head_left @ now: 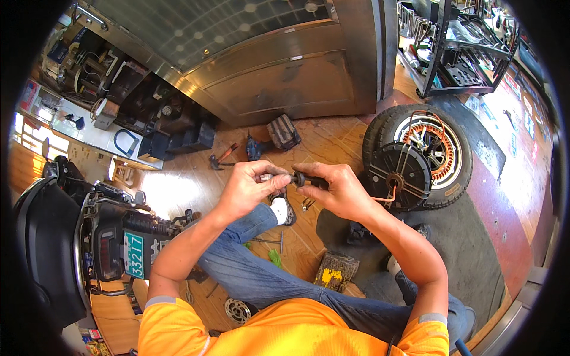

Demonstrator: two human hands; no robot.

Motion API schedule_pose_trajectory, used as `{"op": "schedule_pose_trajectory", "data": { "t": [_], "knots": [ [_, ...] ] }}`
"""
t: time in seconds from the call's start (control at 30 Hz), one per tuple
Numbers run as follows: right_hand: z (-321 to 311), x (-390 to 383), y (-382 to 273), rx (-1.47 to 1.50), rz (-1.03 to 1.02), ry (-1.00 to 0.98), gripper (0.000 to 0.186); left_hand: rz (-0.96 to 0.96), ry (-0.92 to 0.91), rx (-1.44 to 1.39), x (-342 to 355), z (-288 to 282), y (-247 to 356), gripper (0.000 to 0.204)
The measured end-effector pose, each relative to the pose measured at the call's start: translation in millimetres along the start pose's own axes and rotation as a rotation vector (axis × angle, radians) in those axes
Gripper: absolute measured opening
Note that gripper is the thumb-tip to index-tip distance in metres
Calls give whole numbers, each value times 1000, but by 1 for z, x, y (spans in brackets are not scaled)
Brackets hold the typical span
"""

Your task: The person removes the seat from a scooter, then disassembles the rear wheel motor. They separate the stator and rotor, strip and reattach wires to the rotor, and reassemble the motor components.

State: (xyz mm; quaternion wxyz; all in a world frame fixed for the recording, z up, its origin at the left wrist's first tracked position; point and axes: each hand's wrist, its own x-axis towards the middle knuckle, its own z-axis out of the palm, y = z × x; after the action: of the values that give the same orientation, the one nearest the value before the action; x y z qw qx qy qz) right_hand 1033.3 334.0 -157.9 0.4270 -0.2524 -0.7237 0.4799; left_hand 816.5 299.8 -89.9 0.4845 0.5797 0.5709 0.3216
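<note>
Both hands meet in front of me over my knees. My right hand (335,188) grips the dark handle of a small hand tool (304,178), a screwdriver-like driver. My left hand (249,187) pinches the metal end of that same tool between thumb and fingers. To the right of my right hand lies a scooter wheel (418,155) on its side, with a black hub cover, orange copper windings and an orange wire curling out near my knuckles.
A dark scooter rear (89,237) with a green plate stands at my left. Pliers (222,157), a cordless drill (256,147) and a battery pack (284,132) lie on the wooden floor ahead. A wood block (335,270) and a brake disc (237,310) sit near my legs. A metal shutter door (279,65) stands ahead.
</note>
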Motion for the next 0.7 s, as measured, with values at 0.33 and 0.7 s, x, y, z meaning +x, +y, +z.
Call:
{"op": "schedule_pose_trajectory", "data": {
  "t": [0.33,0.7],
  "knots": [
    [-1,2,-4,-64,-91,17,44,78,28,-47,-4,6,-6,13],
    [0,-9,3,309,218,-29,45,170,24,-103,-7,17,-17,11]
  ]
}}
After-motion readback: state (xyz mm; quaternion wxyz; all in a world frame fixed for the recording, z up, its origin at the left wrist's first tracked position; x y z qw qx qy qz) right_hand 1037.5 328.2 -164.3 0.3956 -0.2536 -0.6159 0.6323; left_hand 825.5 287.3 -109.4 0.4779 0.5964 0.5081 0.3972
